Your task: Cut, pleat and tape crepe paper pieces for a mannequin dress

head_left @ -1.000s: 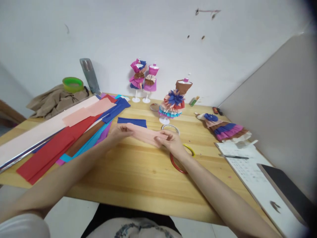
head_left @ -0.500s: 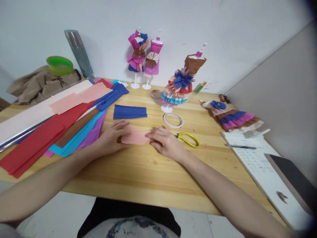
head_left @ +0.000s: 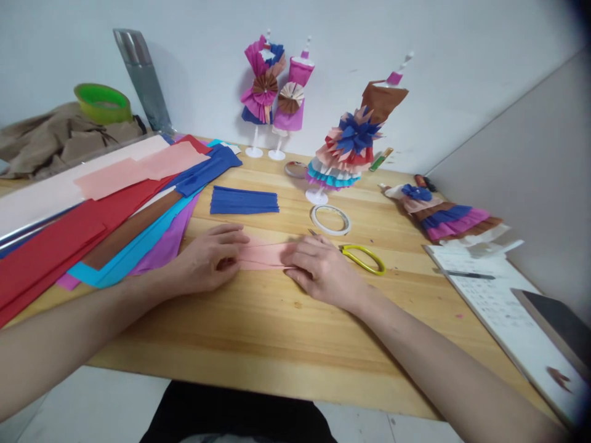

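A small piece of pink crepe paper [head_left: 263, 256] lies on the wooden table between my hands, with lines like folds running along its length. My left hand [head_left: 213, 258] grips its left end, fingers curled and thumb tucked in. At the right end, my right hand [head_left: 318, 266] pinches the paper between thumb and fingers. Both hands hide the ends. Yellow-handled scissors [head_left: 364, 258] lie beside my right hand, their blades partly under it. Just beyond the paper are a pleated blue crepe paper piece [head_left: 244, 200] and a roll of white tape [head_left: 331, 219].
Several coloured crepe paper strips [head_left: 111, 212] spread over the left side. Small dress forms in paper dresses [head_left: 289, 92] stand at the back, one larger [head_left: 355, 138]. A paper dress [head_left: 452, 215], a white board [head_left: 489, 301] and a dark tablet-like slab [head_left: 554, 320] lie right.
The pink paper's near edge was uneven; now the paper looks folded lengthwise between my hands. My hands keep their hold. The whole view has shifted slightly.
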The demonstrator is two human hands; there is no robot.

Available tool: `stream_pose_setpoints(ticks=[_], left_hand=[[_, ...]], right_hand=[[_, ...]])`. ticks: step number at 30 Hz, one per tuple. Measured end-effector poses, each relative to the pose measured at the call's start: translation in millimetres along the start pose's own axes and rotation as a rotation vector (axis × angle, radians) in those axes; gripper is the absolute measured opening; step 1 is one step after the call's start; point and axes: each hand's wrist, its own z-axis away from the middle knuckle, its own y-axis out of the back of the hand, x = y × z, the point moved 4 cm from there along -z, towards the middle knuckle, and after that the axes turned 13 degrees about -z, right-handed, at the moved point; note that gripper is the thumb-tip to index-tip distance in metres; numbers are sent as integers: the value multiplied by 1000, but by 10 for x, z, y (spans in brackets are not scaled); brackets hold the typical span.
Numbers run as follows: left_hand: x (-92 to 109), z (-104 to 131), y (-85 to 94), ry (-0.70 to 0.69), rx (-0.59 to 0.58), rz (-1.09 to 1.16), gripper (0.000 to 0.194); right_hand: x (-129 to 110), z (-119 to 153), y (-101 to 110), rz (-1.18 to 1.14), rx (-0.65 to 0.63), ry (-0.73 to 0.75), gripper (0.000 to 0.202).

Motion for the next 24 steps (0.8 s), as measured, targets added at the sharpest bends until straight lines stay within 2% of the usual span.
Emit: stream_pose_setpoints(ticks=[5,14,24], left_hand=[[35,-6,34,25,-9,-8,15],[7,4,-8,35,-39,16,21],[5,0,1,81,-43,18,25]], right_hand=[[-40,-13,-14,-24,-42,-16,16],[-53,-11,31,-155,-95,-109,13],[-58,-18,65,-260,-133,-306,19]])
